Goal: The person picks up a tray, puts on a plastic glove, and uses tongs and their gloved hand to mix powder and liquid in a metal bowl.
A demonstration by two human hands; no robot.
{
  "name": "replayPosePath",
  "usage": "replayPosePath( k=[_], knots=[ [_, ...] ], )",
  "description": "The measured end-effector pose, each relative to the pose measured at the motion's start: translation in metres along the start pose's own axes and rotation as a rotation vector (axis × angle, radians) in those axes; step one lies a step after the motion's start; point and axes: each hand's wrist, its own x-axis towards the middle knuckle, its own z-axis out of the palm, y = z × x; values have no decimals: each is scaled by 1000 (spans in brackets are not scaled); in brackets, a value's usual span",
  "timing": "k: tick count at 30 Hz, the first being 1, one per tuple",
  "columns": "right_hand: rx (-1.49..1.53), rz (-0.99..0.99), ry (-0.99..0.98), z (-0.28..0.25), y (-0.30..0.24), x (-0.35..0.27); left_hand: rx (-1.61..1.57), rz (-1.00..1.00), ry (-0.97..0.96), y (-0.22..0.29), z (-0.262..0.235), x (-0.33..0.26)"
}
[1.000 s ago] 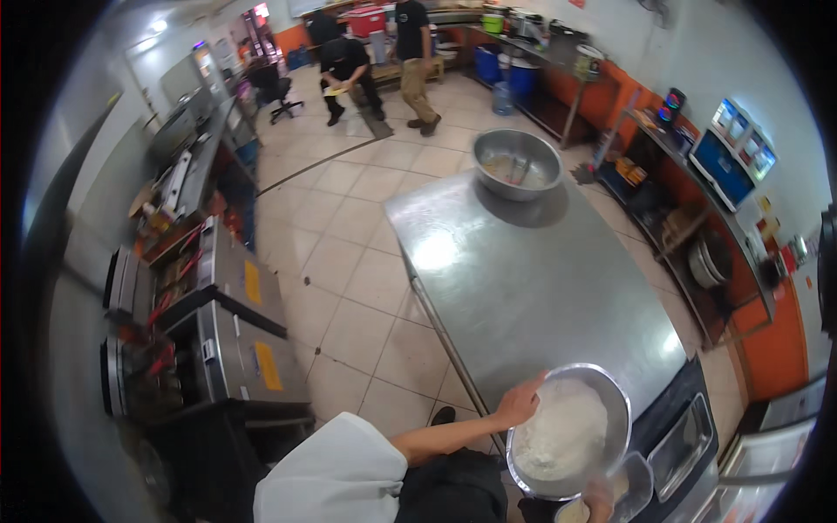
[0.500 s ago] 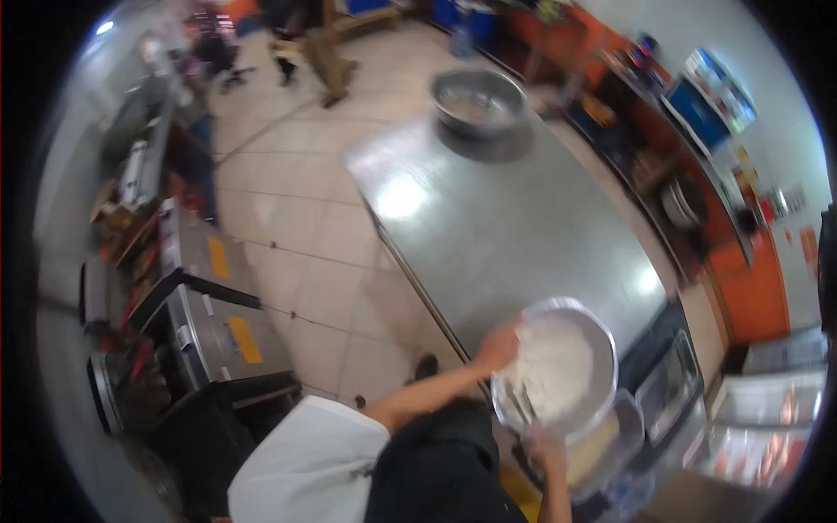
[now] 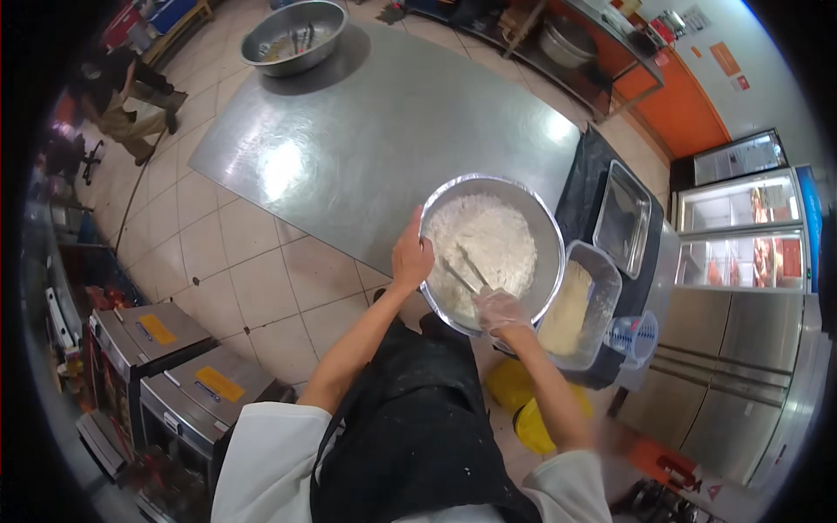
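Observation:
My left hand (image 3: pixel 411 254) is closed on the left rim of a wide metal bowl (image 3: pixel 559 261). White flour (image 3: pixel 493 222) lies heaped inside the bowl. In my right hand (image 3: pixel 500 310), which wears a clear plastic glove, is a pair of metal tongs (image 3: pixel 460 272). The tongs' arms are spread apart, and their tips reach into the flour. I cannot make out any food between the tips. Just right of the bowl sits a clear plastic tub (image 3: pixel 613 277) with a pale yellowish, crumb-like material (image 3: pixel 571 305) in it.
A steel table (image 3: pixel 375 131) extends away, bearing a large metal bowl (image 3: pixel 292 52) with utensils at its far left. Right of my bowl are a metal tray (image 3: pixel 623 222) and a plastic jug (image 3: pixel 643 336). Steel appliances (image 3: pixel 196 383) stand left; a person (image 3: pixel 126 100) is farther off.
My view has swung to the right, so the table and far bowl appear farther left. My left hand still grips the rim, and my right hand still holds the tongs in the bowl.

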Motion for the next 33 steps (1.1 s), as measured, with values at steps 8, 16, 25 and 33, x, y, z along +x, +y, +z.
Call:
replayPosePath(
  k=[8,16,25,33],
  knots=[
    [-14,236,81,-20,57,1,-62,45,32,9,-1,1],
    [62,82,-57,-46,-3,2,-54,58,30,6,7,2],
    [-73,106,151,19,83,50,-70,99,33,9,6,-1],
    [36,-16,-133,-49,4,0,-145,19,5,11,-5,1]
  ],
)
